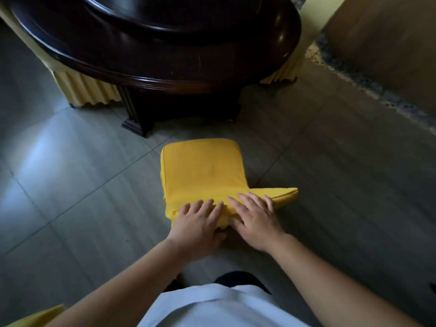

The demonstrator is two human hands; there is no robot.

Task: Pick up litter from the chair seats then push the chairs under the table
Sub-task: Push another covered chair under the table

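A chair in a yellow cover [203,168] stands on the tiled floor just short of the round dark wooden table [165,74]. I look down on its seat, which shows no litter. My left hand [197,226] and my right hand [256,219] lie side by side on top of the chair's backrest, fingers spread over the fabric and pointing toward the table. The thumbs wrap the near side of the backrest.
The table's dark carved pedestal foot [135,125] stands between chair and table. Other yellow-skirted chairs [87,92] sit tucked under the table at left and right. A speckled stone threshold [368,86] runs along the right wall. More yellow fabric [35,318] shows at bottom left.
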